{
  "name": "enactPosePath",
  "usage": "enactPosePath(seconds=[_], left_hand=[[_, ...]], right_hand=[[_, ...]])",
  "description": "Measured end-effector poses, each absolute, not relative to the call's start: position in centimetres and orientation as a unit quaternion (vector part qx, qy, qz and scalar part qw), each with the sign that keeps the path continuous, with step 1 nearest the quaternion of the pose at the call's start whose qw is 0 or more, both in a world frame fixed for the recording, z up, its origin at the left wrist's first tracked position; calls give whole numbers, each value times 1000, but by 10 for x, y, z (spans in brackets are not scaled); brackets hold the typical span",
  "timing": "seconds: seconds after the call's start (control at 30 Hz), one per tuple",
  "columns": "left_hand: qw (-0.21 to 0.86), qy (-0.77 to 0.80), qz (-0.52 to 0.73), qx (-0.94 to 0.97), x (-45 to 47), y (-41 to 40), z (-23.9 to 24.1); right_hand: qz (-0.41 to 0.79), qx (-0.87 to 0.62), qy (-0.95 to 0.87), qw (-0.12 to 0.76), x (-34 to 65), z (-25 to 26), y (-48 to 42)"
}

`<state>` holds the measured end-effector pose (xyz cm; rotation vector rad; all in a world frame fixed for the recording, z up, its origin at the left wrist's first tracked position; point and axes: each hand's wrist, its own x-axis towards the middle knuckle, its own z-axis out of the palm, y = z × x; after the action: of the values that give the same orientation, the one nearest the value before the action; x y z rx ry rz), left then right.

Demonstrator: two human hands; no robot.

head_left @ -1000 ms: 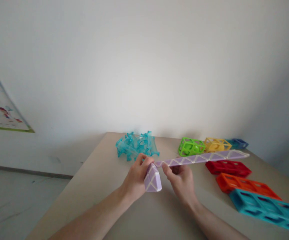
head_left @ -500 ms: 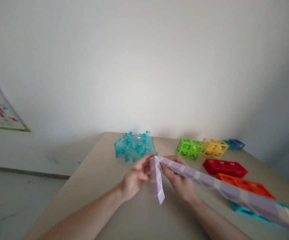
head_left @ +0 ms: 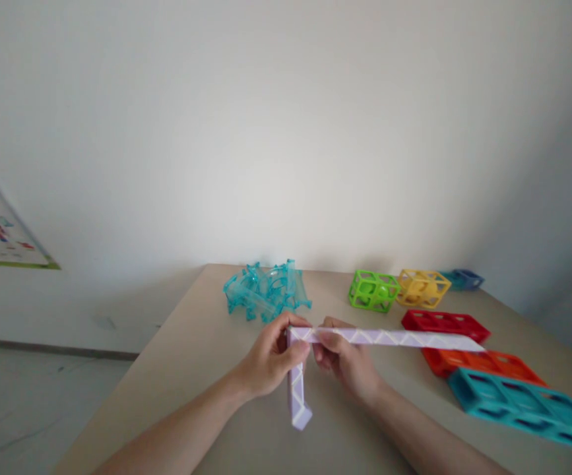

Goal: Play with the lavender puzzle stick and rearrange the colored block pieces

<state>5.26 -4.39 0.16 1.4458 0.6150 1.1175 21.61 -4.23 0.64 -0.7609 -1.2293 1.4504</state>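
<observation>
Both hands hold a purple and white snake puzzle (head_left: 404,338), bent at a right angle near its left end. My left hand (head_left: 270,356) pinches it at the corner, thumb in front and fingers behind. From there a short arm of the puzzle hangs down and ends in a small sideways kink. My right hand (head_left: 348,356) grips the long straight arm just right of the corner, its thumb on the near face. That long arm stretches to the right, its tip in front of the red and orange frames.
Clear turquoise track pieces (head_left: 266,290) lie in a heap at the back left of the table (head_left: 201,330). Open plastic block frames stand right: green (head_left: 373,291), yellow (head_left: 423,288), blue (head_left: 466,280), red (head_left: 446,323), orange (head_left: 498,367) and teal (head_left: 523,404). A wall rises behind.
The snake puzzle has turned in my hands: its long arm swung from pointing toward me at lower right to lying level. My left thumb now presses across the corner, and a kink shows below.
</observation>
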Motion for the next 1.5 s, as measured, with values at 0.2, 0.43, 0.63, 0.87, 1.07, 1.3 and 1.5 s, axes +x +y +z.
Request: enactPosePath(seconds=[0.2, 0.43, 0.63, 0.87, 1.07, 1.3, 1.5], left_hand=[[626, 225, 490, 563, 55, -44, 9], [616, 325, 437, 570, 54, -37, 0], [495, 398, 469, 614, 56, -41, 4], [488, 409, 505, 583, 55, -39, 6], [746, 270, 438, 423, 59, -38, 2], [748, 245, 395, 473, 57, -41, 5], [512, 395, 430, 630, 54, -43, 8]], right_hand=[[699, -265, -418, 515, 208, 1, -42], [603, -300, -516, 529, 213, 0, -39], [519, -348, -553, 550, 216, -2, -43], [539, -374, -460, 598, 209, 3, -46], [567, -332, -449, 605, 214, 4, -40], [591, -299, -495, 562, 214, -6, -43], [529, -430, -459, 569, 210, -3, -47]])
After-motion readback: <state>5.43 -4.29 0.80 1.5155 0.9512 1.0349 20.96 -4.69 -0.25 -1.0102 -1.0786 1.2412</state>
